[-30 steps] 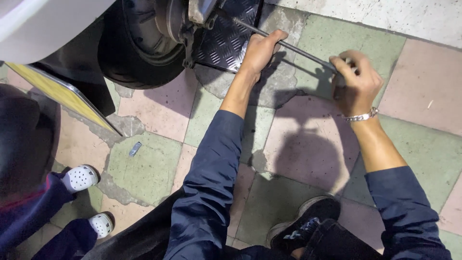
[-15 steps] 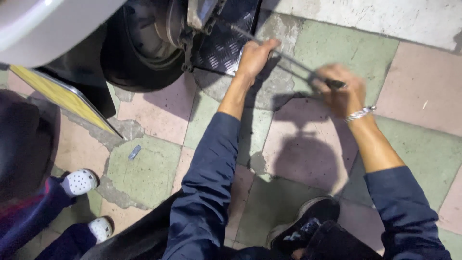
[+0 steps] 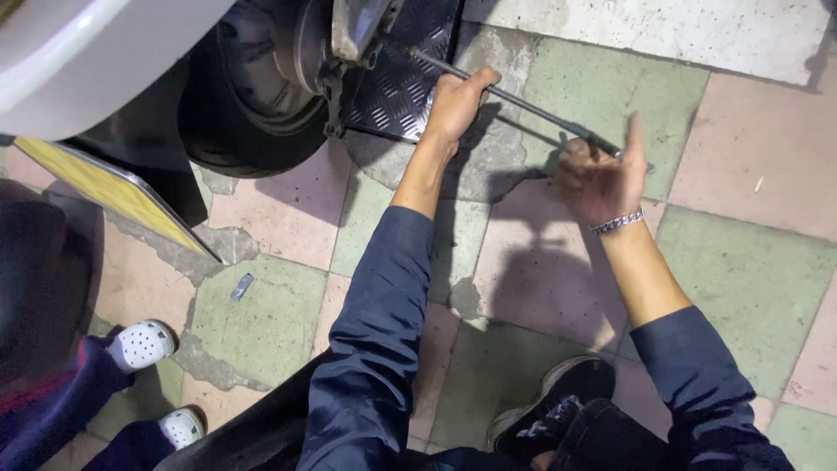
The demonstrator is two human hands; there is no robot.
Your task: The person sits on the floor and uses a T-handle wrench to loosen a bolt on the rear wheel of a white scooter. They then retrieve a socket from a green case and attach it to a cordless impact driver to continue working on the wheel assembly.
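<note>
Up near the wheel point(image 3: 253, 96), the left hand point(image 3: 455, 105) is closed around a long metal rod point(image 3: 514, 100), gripping it about midway. Further from the wheel, the right hand point(image 3: 602, 179) is blurred; its fingers look loosely open around the rod's outer end, and whether it truly grips cannot be told. That end is hidden behind the hand. The rod's inner end disappears under the metal parts beside the wheel, over a black chequer plate point(image 3: 397, 74). Its long axis runs slantwise, pointing in toward the wheel and out toward the right hand. Below the wheel lies a floor point(image 3: 741, 262) of cracked pink and green tiles, with a small scrap point(image 3: 241, 286) on it. At the left edge, white shoes point(image 3: 139, 344) of another person, cut off.
</note>
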